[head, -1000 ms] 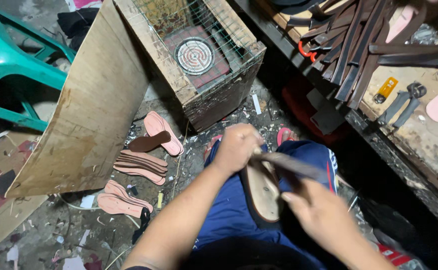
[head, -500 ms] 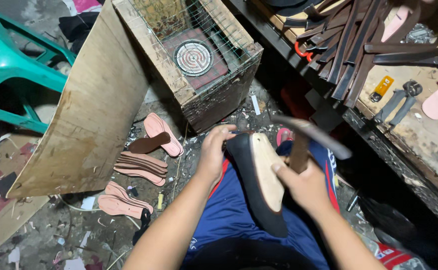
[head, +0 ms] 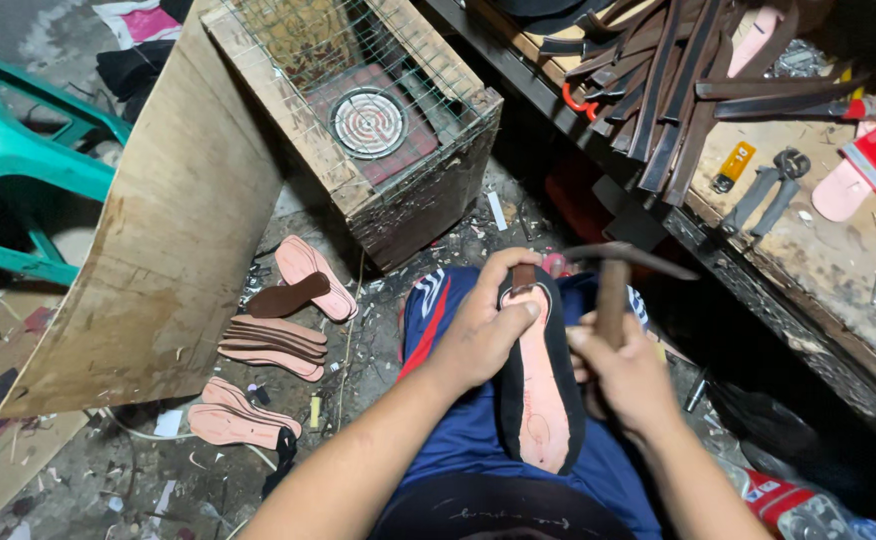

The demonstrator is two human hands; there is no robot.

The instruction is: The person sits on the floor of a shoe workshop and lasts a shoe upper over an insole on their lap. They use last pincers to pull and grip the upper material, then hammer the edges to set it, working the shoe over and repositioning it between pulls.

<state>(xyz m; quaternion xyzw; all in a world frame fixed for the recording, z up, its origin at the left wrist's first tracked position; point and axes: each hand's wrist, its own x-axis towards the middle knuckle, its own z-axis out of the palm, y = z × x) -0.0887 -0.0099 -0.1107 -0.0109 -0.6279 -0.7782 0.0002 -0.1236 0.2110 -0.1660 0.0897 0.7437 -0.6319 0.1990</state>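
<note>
A sandal sole (head: 541, 385), black around the rim with a pink inner face, lies lengthwise on my lap over blue shorts. My left hand (head: 483, 325) grips its far end, thumb pressed on the pink face near a brown strap end. My right hand (head: 626, 372) is closed around the wooden handle of a hammer (head: 618, 270), whose dark metal head sits level just above the sole's toe end.
Pink and brown cut soles (head: 278, 335) lie stacked on the littered floor to the left. A wooden crate with wire mesh and a coil heater (head: 370, 122) stands ahead. A leaning board (head: 173, 250), a teal plastic chair (head: 18, 170) and a workbench with straps and pliers (head: 770, 190) surround me.
The sole was turned from on edge to flat on my lap, pink face up. The hammer swung over to stand upright beside the sole's far end, my left hand shifting onto the toe.
</note>
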